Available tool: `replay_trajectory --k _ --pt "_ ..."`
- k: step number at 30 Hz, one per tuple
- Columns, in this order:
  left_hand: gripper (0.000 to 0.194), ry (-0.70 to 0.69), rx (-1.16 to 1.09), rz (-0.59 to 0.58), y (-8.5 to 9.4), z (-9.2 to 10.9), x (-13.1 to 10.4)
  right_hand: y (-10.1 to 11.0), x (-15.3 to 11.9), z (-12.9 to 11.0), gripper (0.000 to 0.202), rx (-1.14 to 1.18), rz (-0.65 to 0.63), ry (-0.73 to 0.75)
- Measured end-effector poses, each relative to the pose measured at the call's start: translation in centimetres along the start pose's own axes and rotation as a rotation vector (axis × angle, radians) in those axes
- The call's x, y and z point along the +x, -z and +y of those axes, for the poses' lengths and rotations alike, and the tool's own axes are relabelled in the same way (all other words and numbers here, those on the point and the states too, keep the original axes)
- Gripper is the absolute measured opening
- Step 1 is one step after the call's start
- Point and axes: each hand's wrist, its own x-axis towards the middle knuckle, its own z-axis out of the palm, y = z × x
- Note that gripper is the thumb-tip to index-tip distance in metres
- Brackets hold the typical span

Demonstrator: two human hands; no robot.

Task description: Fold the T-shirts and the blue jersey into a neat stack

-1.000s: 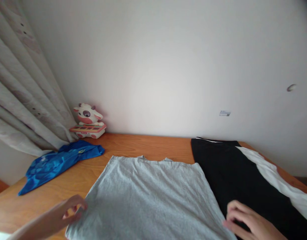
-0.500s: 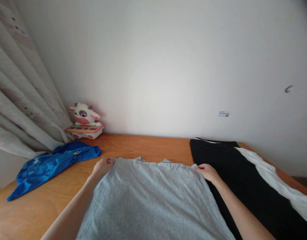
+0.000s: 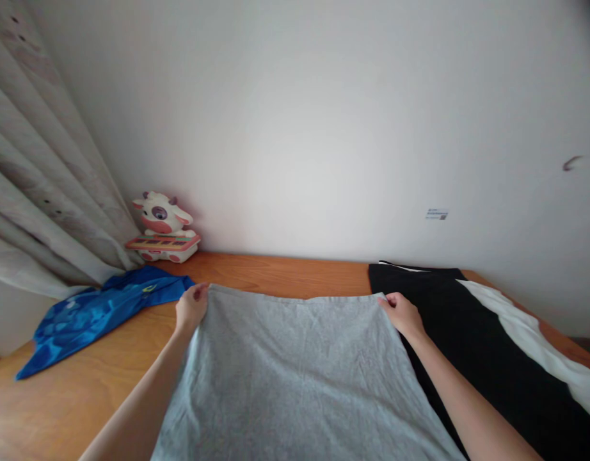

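Note:
A light grey cloth garment (image 3: 295, 371) stretches between my two hands, its far edge pulled nearly straight. At its far left corner my left hand (image 3: 192, 308) is closed, pinching the fabric. The opposite corner is pinched between the thumb and fingers of my right hand (image 3: 404, 314). The near part of the garment runs out of view at the bottom, so its full shape is hidden. Just right of my right hand lies a black garment with a white side panel (image 3: 468, 339), partly covered by my right forearm.
A blue patterned garment (image 3: 103, 314) lies on the wooden table (image 3: 84, 397) at the left. Behind it sits a cow-shaped toy keyboard (image 3: 164, 227) beside a light curtain (image 3: 40, 173). A pale wall (image 3: 299, 128) bounds the table's far edge.
Both hands have moved slightly up and away with the grey garment. Its far edge is now straighter and tauter, and the small raised folds along it are gone.

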Motion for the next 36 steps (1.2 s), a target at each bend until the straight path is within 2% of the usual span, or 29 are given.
replay_trajectory --k 3,6,8,11,13,17,22,26,30,33,36 --pt "0.037 -0.165 -0.025 -0.021 -1.8 2.9 -2.6 -1.1 -1.3 -2.6 0.022 -0.035 0.055 0.06" --pt "0.034 -0.408 -0.084 -0.139 -5.0 7.2 -7.5 -3.5 -4.4 -6.9 0.026 -0.018 0.041 0.207" --pt "0.04 -0.631 -0.115 -0.254 -7.3 10.0 -11.2 -5.8 -7.3 -10.0 0.028 0.003 -0.014 0.315" --pt "0.049 -0.694 -0.084 -0.365 -10.0 12.8 -15.3 -8.8 -11.4 -13.5 0.027 0.008 -0.089 0.418" --pt "0.054 -0.703 -0.052 -0.427 -10.9 13.5 -16.7 -10.1 -13.4 -14.6 0.029 -0.008 -0.118 0.439" --pt "0.055 -0.712 0.053 -0.464 -11.3 13.2 -17.0 -10.7 -15.0 -14.1 0.038 -0.071 -0.133 0.451" --pt "0.054 -0.837 0.103 -0.528 -10.5 12.7 -15.3 -11.0 -14.8 -12.8 0.049 -0.163 -0.192 0.47" --pt "0.055 -0.898 0.073 -0.54 -10.1 12.1 -14.4 -11.8 -14.7 -12.4 0.052 -0.125 -0.162 0.457" --pt "0.049 -0.852 0.029 -0.447 -10.0 12.1 -14.8 -12.4 -14.9 -11.8 0.048 -0.07 -0.102 0.476" --pt "0.039 -0.759 0.001 -0.382 -9.7 12.9 -15.3 -12.4 -14.9 -11.7 0.044 -0.035 -0.086 0.475" --pt "0.031 -0.711 -0.024 -0.37 -9.2 13.9 -15.7 -12.1 -14.8 -11.7 0.037 -0.001 -0.087 0.447"
